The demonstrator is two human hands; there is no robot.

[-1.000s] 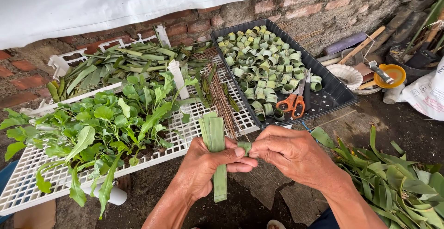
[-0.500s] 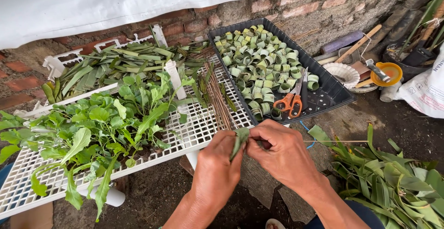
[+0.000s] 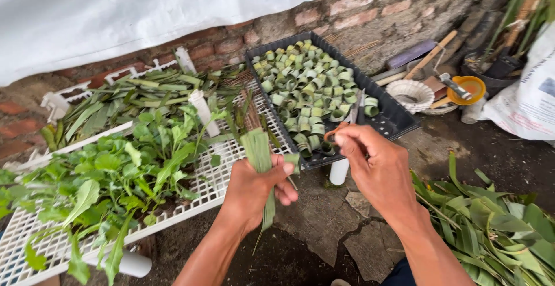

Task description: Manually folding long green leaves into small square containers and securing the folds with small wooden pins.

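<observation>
Leaf strip (image 3: 258, 154) pinched in left hand (image 3: 252, 190), frame centre. Right hand (image 3: 376, 167) closes on orange-handled scissors (image 3: 347, 125) at two o'clock, over black tray (image 3: 399, 115). Best keep strip taut, cut square.

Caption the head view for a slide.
Left hand holds a folded green leaf strip while right hand grasps orange-handled scissors at a black tray.

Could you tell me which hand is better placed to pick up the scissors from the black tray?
The right hand, probably. Its fingers already touch the orange-handled scissors at the edge of the black tray. The left hand is closed around a green leaf strip and sits farther from the tray.
</observation>
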